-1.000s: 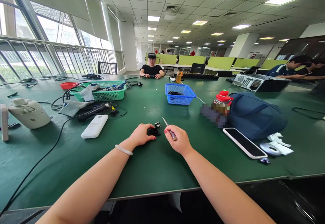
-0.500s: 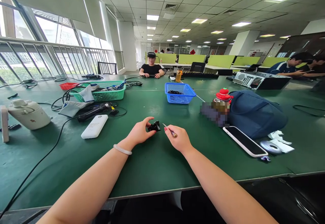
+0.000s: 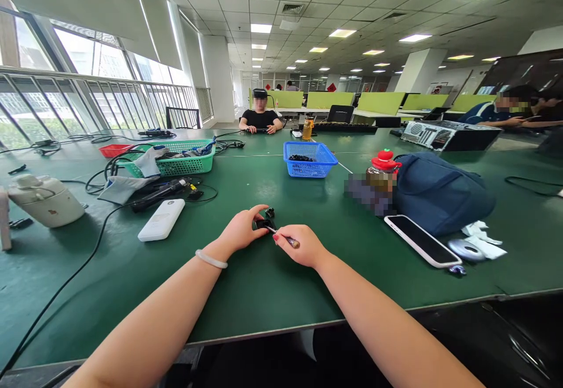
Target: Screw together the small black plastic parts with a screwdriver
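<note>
Between thumb and fingers, my left hand (image 3: 243, 228) grips a small black part (image 3: 263, 223) low over the green table (image 3: 246, 300). What kind of part it is, I cannot make out. A darker knobbly piece (image 3: 270, 213) shows just beyond it; whether the two are joined is unclear. My right hand (image 3: 303, 244) is closed on a thin screwdriver-like tool (image 3: 292, 241) with a brownish handle. The tool's metal tip points left and meets the black part, close to my left thumb.
A blue basket (image 3: 310, 169) with black items stands ahead. Left are a green basket (image 3: 189, 166), a white power bank (image 3: 161, 220) and cables. On the right lie a phone (image 3: 422, 241), a navy bag (image 3: 444, 191) and a red-lidded bottle (image 3: 383, 168). A person (image 3: 260, 119) sits opposite.
My right hand has moved left, bringing the tool's tip from apart to against the black part. The part has turned in my left hand. The whole view has shifted slightly.
</note>
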`<act>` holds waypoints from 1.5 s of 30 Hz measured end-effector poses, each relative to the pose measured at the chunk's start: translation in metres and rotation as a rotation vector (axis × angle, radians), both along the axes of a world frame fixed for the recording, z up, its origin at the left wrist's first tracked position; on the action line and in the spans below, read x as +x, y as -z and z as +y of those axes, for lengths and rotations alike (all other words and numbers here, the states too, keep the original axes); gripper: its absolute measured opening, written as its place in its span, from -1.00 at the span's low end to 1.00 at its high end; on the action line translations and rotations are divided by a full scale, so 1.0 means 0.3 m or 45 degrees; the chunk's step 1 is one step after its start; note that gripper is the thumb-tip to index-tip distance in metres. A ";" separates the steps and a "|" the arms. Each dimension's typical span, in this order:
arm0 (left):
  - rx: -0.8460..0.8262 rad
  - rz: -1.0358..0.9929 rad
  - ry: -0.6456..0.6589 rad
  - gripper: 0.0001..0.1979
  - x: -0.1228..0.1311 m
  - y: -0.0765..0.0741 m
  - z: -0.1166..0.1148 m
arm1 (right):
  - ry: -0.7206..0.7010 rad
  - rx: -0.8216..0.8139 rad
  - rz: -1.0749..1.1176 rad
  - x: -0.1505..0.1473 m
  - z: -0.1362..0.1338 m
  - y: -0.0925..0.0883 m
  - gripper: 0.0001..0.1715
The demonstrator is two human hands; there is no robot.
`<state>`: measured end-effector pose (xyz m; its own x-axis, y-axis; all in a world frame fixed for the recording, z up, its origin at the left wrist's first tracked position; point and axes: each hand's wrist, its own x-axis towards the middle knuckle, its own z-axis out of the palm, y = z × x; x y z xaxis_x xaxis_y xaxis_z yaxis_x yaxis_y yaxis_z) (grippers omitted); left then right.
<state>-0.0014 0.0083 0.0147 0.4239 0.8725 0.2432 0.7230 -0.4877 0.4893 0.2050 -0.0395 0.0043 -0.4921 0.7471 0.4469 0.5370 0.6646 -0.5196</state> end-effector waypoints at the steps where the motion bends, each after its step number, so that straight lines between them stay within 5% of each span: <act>1: 0.034 0.011 0.000 -0.40 0.000 -0.002 -0.003 | 0.000 0.004 0.004 0.000 0.000 0.002 -0.52; 6: 0.146 0.020 -0.031 -0.44 -0.002 -0.014 -0.010 | 0.033 0.123 0.199 0.016 -0.005 -0.002 -0.57; 10: 0.187 -0.033 -0.241 -0.49 -0.010 -0.024 -0.001 | 0.233 0.226 0.427 0.025 0.000 -0.006 -0.66; 16: 0.094 0.315 -0.568 -0.55 -0.028 -0.027 0.002 | 0.400 0.013 0.035 0.000 0.031 0.011 -0.80; 21: -0.040 0.445 -0.526 -0.57 -0.009 -0.023 -0.016 | 0.423 -0.094 -0.138 -0.004 0.054 0.040 -0.63; 26: 0.127 0.399 -0.458 -0.54 0.020 0.003 -0.015 | 0.405 -0.196 -0.247 0.005 0.052 0.047 -0.52; 30: 0.200 0.242 -0.187 -0.45 0.021 0.032 0.001 | 0.264 -0.124 -0.266 0.003 0.033 0.041 -0.57; 35: 0.011 0.226 0.072 -0.44 0.008 0.043 0.009 | 0.228 0.005 -0.173 0.001 0.025 0.025 -0.71; 45: 0.037 0.378 -0.016 -0.49 -0.016 0.039 0.017 | 0.332 0.007 0.025 0.023 0.044 0.020 -0.72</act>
